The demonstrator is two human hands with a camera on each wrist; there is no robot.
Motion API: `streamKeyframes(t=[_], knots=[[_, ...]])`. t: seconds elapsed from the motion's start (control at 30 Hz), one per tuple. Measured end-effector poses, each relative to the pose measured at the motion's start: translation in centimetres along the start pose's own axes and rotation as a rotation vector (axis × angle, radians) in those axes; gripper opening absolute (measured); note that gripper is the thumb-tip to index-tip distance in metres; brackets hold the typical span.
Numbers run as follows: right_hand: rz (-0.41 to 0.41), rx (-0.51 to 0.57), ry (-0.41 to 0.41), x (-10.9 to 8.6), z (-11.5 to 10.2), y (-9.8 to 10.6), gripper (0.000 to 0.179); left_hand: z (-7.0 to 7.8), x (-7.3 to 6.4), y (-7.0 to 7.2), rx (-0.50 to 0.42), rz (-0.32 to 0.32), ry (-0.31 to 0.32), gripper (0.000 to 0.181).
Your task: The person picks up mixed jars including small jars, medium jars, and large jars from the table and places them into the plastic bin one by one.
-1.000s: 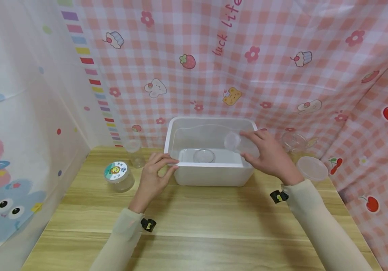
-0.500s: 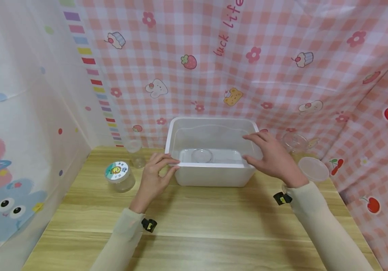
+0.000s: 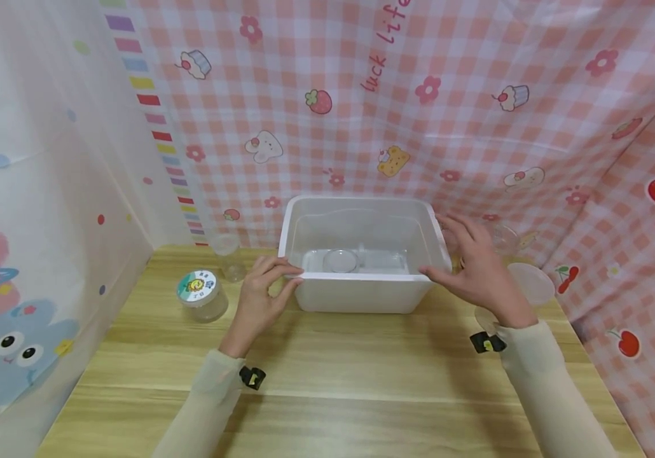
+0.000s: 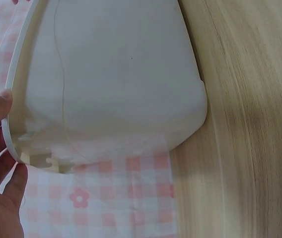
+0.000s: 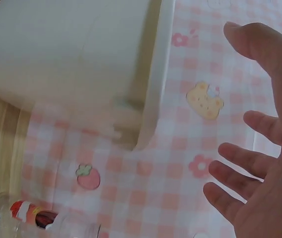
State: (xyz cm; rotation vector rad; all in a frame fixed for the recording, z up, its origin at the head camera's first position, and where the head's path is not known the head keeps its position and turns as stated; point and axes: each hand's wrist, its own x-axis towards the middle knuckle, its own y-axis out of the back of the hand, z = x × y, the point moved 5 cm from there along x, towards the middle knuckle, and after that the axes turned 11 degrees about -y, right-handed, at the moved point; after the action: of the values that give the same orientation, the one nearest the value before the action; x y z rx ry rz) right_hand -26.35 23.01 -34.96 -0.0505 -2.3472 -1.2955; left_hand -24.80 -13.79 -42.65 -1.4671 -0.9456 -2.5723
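A white rectangular bin point(image 3: 362, 296) stands at the back middle of the table. My left hand point(image 3: 260, 296) holds its rim at the left front corner, thumb on one side and fingers on the other, as the left wrist view shows. Inside lies a clear round container point(image 3: 341, 261), with another see-through piece point(image 3: 387, 259) to its right. Beside the right end of the bin is my right hand point(image 3: 479, 270). In the right wrist view its fingers are spread, hold nothing and stand apart from the bin's rim.
Left of the bin stand a clear jar point(image 3: 208, 309) with a printed lid and a small clear bottle point(image 3: 230, 262). A clear container point(image 3: 505, 238) and one with a whitish lid point(image 3: 531, 284) are at the right, partly behind my hand. A checked cloth point(image 3: 327, 76) hangs behind.
My right hand has let go of a small clear container, which now lies in the bin, and has moved right, out beyond the bin's right rim. My left hand stays on the corner.
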Motion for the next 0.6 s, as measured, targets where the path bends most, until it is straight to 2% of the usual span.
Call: streamKeyframes(t=[0.1,0.33,0.6], knots=[[0.021,-0.01,-0.036,-0.4,0.8,0.3,0.094,0.0,0.0,0.0,-0.003,0.003,0.0,0.012],[0.13,-0.04,-0.057,-1.1,2.7,0.8,0.102,0.0,-0.1,0.0,-0.007,0.003,0.001,0.012],[0.156,0.039,-0.224,-2.3,5.1,1.7,0.111,0.1,0.0,0.0,-0.002,0.006,-0.003,0.012]])
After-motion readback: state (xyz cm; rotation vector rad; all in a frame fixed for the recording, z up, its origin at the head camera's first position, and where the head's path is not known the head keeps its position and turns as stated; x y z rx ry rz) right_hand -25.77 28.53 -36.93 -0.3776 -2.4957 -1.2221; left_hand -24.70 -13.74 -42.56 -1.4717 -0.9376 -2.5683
